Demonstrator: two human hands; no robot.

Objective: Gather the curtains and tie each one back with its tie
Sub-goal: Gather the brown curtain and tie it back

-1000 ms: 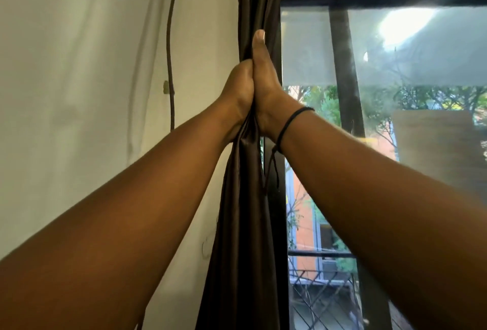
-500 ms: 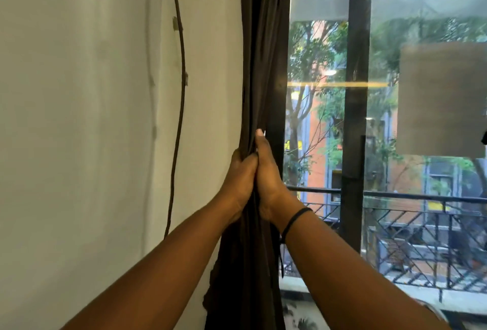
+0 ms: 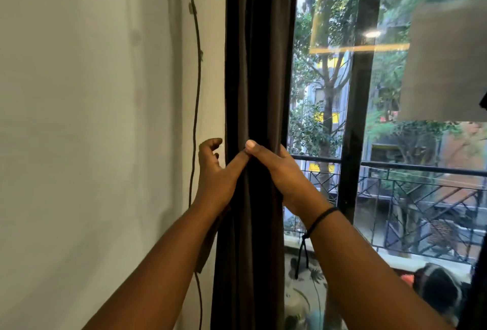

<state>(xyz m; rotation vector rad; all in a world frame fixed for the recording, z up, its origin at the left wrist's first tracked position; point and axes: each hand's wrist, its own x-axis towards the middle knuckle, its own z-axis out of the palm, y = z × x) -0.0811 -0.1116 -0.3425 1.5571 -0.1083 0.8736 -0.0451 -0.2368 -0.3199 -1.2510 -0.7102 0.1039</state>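
Right hand (image 3: pixel 279 171) lies against the gathered curtain (image 3: pixel 253 66) from the 3 o'clock side, fingers wrapped behind the folds and thumb laid across the front; left hand (image 3: pixel 213 171) stands at 9 o'clock with thumb touching the cloth and its loosely curled fingers apart from the fabric, holding nothing. Largest to smallest: the pale wall (image 3: pixel 92 118) fills the 9 o'clock half; the window (image 3: pixel 421 198) with its dark frame post (image 3: pixel 361 92) fills the 3 o'clock half; the curtain hangs as a narrow dark column through the centre, running from 12 to 6 o'clock; a thin cable (image 3: pixel 196 92) runs down the wall just beside the curtain's left edge; a black wrist cord (image 3: pixel 320 217) circles the right wrist. The step in hand appears to be gathering, with the bundle held by one hand alone. No tie can be identified for certain (a dark flap below the left wrist may be one). The next move probably calls for the left hand to find the tie and pass it round the bundle while the right keeps the folds together. Room is tight at 9 o'clock, where wall and cable crowd the curtain's edge; the 3 o'clock side, before the glass, is more open.
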